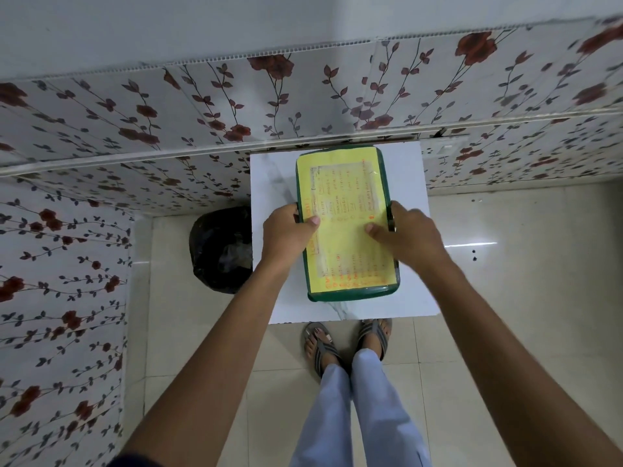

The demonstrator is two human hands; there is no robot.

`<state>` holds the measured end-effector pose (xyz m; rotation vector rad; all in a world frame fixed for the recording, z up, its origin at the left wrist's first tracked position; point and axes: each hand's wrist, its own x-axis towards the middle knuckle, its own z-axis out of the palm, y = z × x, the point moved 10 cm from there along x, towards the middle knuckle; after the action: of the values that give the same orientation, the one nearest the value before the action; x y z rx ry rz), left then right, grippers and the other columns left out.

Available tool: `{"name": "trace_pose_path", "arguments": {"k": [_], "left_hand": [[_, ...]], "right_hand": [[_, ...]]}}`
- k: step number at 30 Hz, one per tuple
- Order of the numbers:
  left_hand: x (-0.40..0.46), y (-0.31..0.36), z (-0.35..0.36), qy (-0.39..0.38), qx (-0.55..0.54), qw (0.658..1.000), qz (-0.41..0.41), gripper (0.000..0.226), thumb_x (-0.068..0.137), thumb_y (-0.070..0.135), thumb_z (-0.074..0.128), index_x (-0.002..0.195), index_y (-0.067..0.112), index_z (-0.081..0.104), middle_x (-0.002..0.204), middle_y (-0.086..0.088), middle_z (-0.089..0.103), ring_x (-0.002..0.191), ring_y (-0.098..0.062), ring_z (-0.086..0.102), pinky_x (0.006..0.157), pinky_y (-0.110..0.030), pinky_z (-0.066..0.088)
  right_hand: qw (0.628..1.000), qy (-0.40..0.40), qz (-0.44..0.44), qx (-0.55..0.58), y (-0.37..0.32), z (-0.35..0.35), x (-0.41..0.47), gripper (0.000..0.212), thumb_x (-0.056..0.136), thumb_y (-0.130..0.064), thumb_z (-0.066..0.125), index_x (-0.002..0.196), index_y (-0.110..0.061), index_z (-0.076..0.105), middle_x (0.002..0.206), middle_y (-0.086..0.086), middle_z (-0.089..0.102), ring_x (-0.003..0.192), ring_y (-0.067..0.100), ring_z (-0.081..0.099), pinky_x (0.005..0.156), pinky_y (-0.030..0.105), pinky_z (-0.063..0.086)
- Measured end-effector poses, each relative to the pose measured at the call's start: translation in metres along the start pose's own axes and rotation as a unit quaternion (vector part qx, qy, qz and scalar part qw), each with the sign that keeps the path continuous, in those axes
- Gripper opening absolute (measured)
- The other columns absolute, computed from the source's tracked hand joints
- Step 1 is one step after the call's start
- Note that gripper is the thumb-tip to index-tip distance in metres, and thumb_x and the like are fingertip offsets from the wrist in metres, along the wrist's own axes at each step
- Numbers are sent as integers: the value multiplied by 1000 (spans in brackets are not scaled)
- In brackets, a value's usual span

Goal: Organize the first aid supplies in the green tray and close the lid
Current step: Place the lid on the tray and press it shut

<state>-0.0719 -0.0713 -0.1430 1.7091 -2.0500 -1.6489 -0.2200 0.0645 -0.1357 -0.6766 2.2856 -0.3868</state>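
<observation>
A green tray with its lid lying flat on top stands on a small white table. The lid carries a yellow sheet with orange writing. My left hand grips the tray's left edge, thumb pressed on the lid. On the opposite edge my right hand holds on the same way, thumb on the yellow sheet. The supplies inside are hidden under the lid.
A black bin with a dark liner stands on the floor left of the table. Floral-papered walls run behind and to the left. My sandalled feet are at the table's near edge on a tiled floor.
</observation>
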Motion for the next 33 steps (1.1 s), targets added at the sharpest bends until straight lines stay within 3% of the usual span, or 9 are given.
{"name": "trace_pose_path", "arguments": {"k": [2, 4, 7, 12, 16, 19, 22, 28, 33], "left_hand": [[15, 9, -5, 1, 4, 1000, -2, 11, 86, 29, 58, 86, 19, 60, 95, -4, 68, 91, -23, 64, 85, -46, 55], [33, 21, -12, 20, -20, 1000, -2, 25, 83, 42, 57, 84, 18, 61, 95, -3, 66, 95, -25, 63, 88, -49, 53], [63, 29, -17, 39, -63, 997, -6, 42, 77, 45, 64, 111, 20, 64, 119, -8, 66, 108, -28, 61, 91, -49, 52], [79, 22, -16, 36, -94, 995, -10, 37, 73, 35, 73, 108, 26, 66, 118, -8, 67, 107, -29, 62, 85, -50, 55], [67, 25, -16, 32, -104, 994, -20, 31, 77, 35, 70, 104, 21, 65, 113, -9, 68, 101, -30, 65, 77, -47, 58], [40, 15, -9, -20, -88, 995, -50, 35, 73, 34, 74, 102, 20, 60, 108, -10, 69, 95, -28, 66, 81, -48, 57], [17, -1, 0, -66, -57, 996, -35, 34, 69, 25, 78, 100, 22, 62, 103, -9, 70, 92, -26, 68, 80, -48, 57], [23, -7, 1, -42, -59, 997, -31, 34, 68, 15, 78, 100, 20, 66, 100, -9, 71, 90, -25, 68, 81, -47, 58], [-8, -19, 9, -102, -44, 992, -55, 48, 67, 17, 80, 109, 22, 57, 97, 0, 63, 99, -26, 63, 81, -51, 57]], "right_hand": [[999, -1, 15, 37, -9, -19, 20, 54, 90, -46, 46, 131, -11, 41, 127, 14, 57, 104, 30, 57, 84, 37, 48], [988, -1, 41, 147, -18, -33, 44, 56, 90, -47, 46, 134, -12, 42, 133, 11, 53, 116, 30, 53, 95, 42, 47], [966, -12, 61, 252, -33, -37, 71, 37, 89, -39, 52, 115, -13, 57, 113, 7, 64, 105, 28, 59, 89, 42, 52], [960, -28, 69, 271, -34, -33, 85, 29, 87, -32, 59, 107, -12, 59, 95, 1, 64, 94, 25, 60, 77, 37, 49], [960, -40, 57, 273, -35, -32, 79, 35, 87, -33, 59, 116, -14, 56, 104, 1, 64, 102, 26, 58, 75, 37, 46], [953, -116, 56, 273, -24, -20, 57, 58, 79, -32, 69, 131, -24, 43, 120, 2, 60, 108, 25, 55, 77, 41, 48], [956, -152, 46, 247, 1, 1, 30, 67, 78, -25, 71, 134, -34, 36, 109, 4, 63, 102, 25, 59, 74, 41, 53], [949, -136, 42, 282, 10, 5, 25, 59, 81, -27, 68, 132, -38, 40, 103, 9, 63, 97, 26, 62, 63, 33, 54], [960, -179, 25, 215, 15, 16, -7, 73, 76, -20, 73, 135, -34, 32, 107, 1, 54, 101, 28, 60, 76, 44, 58]]}}
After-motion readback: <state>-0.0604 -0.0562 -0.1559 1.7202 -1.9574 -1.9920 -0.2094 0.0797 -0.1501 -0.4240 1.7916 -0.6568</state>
